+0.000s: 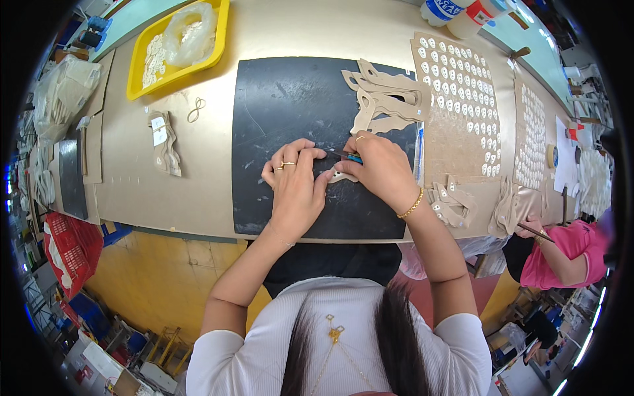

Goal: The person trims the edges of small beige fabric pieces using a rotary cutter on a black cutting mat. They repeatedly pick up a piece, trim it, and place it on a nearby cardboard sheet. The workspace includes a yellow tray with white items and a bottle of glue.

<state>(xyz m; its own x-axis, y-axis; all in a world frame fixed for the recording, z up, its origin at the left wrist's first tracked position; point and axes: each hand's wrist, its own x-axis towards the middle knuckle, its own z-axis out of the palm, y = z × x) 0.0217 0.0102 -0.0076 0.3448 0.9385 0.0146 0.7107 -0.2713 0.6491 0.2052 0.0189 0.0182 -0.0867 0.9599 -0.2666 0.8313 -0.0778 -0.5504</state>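
Note:
A black mat (277, 191) lies before me, with both my hands over its middle. In my right hand (380, 168) is a small blue-and-black tool (350, 157) with a thin dark tip that points left. The tool's exact kind is hidden by my fingers. My left hand (295, 181) has bent fingers, and its thumb and fingertips press a small cream piece with dark holes (340, 176) against the mat. The right hand's lower fingers also touch this piece. Beyond my hands, several beige cut-out shoe-upper pieces (383, 92) lie overlapping at the mat's far right.
Right of the mat is a brown board (456, 165) with rows of small white pieces. More beige pieces (452, 204) lie nearer. A yellow tray (135, 79) and a tied bundle (165, 148) are at left. Bottles (469, 20) stand far right. A person in pink (561, 254) works at right.

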